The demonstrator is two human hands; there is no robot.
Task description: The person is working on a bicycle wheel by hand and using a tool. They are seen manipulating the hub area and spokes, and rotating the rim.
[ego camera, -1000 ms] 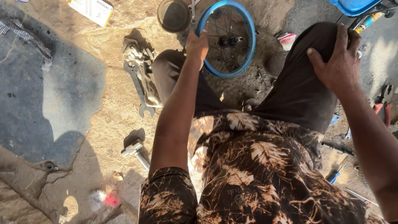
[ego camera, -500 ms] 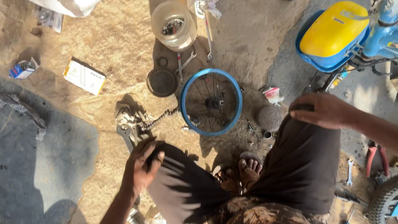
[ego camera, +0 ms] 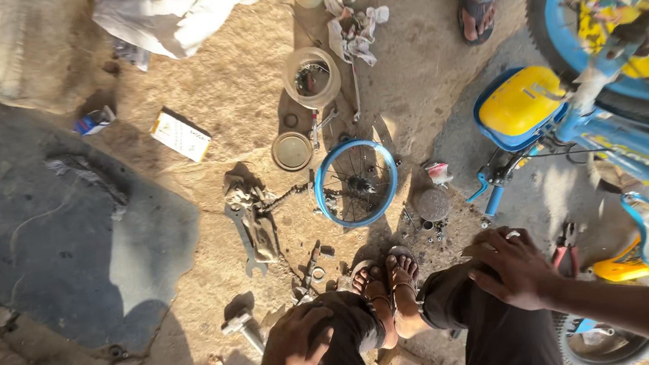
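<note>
Both hands are resting flat on the knees, and neither is grasping any tool. The left hand [ego camera: 295, 344] is lying with loose fingers over the left knee [ego camera: 350, 320]; its grip is released and empty. The right hand [ego camera: 516, 266] is spreading over the right knee [ego camera: 471, 305], also released, only pressing on the dark trouser cloth. Between the knees the two feet in sandals [ego camera: 390, 282] are standing close together on the sandy ground [ego camera: 248, 101].

Just in front of the feet the small blue wheel [ego camera: 356, 183] is lying flat on the ground, with its spokes and hub facing up. Left of the wheel a big wrench [ego camera: 245, 242] is lying beside a short chain [ego camera: 285, 198]. A hammer [ego camera: 243, 326] is lying close to the left hand. On the right the blue bicycle [ego camera: 623, 129] with a yellow seat [ego camera: 520, 105] is standing.

In my judgement, the work on the wheel is pausing and the person is changing posture. A next move is calling for bending down again to reach the wheel or a tool.
</note>
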